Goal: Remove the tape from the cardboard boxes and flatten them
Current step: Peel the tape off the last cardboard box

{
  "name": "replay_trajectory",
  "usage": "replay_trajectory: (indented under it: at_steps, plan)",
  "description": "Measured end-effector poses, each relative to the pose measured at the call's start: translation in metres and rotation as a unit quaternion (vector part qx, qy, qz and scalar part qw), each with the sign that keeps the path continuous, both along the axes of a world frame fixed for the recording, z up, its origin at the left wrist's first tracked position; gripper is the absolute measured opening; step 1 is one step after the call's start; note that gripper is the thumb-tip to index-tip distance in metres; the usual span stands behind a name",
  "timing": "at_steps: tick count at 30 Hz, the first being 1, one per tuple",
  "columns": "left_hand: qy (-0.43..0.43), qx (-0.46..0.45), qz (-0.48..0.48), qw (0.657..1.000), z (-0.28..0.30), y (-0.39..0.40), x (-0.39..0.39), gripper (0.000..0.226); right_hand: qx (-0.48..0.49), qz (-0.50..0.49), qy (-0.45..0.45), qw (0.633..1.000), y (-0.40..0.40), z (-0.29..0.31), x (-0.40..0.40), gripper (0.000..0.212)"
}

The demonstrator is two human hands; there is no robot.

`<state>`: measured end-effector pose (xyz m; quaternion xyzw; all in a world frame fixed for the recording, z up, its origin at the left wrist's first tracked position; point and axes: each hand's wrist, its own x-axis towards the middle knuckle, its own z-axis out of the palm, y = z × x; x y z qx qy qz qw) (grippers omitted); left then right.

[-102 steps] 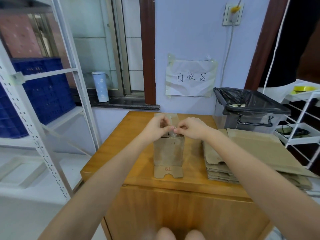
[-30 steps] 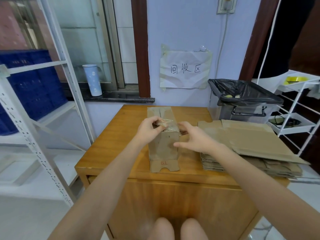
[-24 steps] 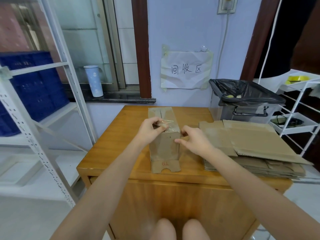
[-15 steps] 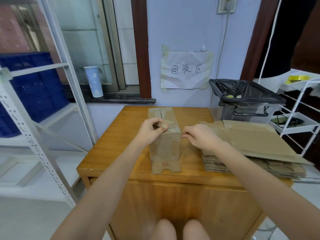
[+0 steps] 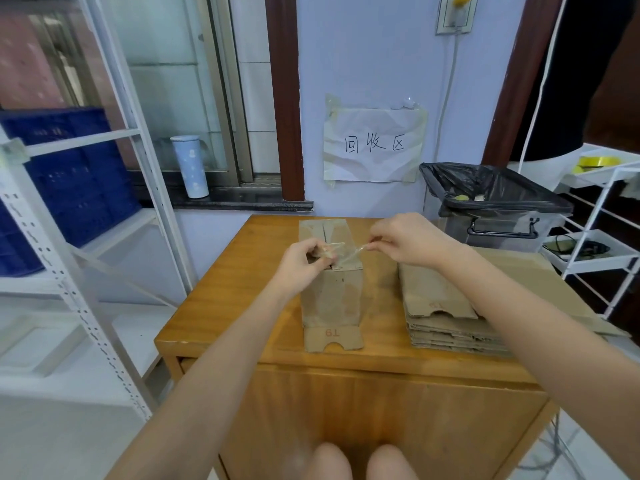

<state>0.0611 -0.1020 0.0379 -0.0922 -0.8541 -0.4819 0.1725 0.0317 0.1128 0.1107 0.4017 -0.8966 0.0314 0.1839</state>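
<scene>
Pinching the clear tape (image 5: 349, 252), the right hand (image 5: 408, 242) has lifted up and rightward since half a second ago, when it sat low at the box's right edge; the strip now stretches from the box (image 5: 332, 292) top to its fingertips. The left hand (image 5: 304, 263) stays curled on the box's top left corner, gripping it. The box stands upright mid-table (image 5: 221, 306), flap laid toward the near edge, beside the flattened stack (image 5: 446, 317).

Both hands (image 5: 412, 240) pinch clear tape (image 5: 346, 253) atop the cardboard box (image 5: 331, 296).
</scene>
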Motion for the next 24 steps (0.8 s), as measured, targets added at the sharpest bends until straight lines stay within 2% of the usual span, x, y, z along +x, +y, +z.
replay_trajectory:
  at_steps: [4, 7, 12, 15, 20, 24]
  plan:
    - [-0.019, 0.065, 0.017, 0.998, 0.002, 0.003, 0.001, 0.010, -0.124, 0.007, -0.095, 0.988, -0.006, 0.000, -0.001, 0.017]
    - [-0.027, 0.103, 0.013, 0.994, 0.006, 0.006, 0.002, 0.009, -0.247, 0.018, -0.187, 0.951, -0.012, -0.002, 0.000, 0.006]
    - [-0.035, 0.128, 0.029, 0.991, 0.009, 0.005, 0.000, 0.008, -0.338, 0.009, -0.251, 0.907, -0.024, -0.008, -0.002, 0.007]
    - [-0.038, 0.139, 0.037, 0.989, 0.010, 0.009, -0.003, 0.012, -0.353, 0.005, -0.276, 0.894, -0.034, -0.014, -0.002, 0.011]
    - [-0.026, 0.097, 0.062, 0.993, 0.009, 0.008, -0.004, 0.016, -0.340, 0.025, -0.286, 0.896, -0.045, -0.022, -0.004, 0.025]
    - [-0.020, 0.101, 0.054, 0.993, 0.009, 0.007, -0.003, 0.014, -0.343, -0.023, -0.262, 0.902, -0.053, -0.030, -0.011, 0.029]
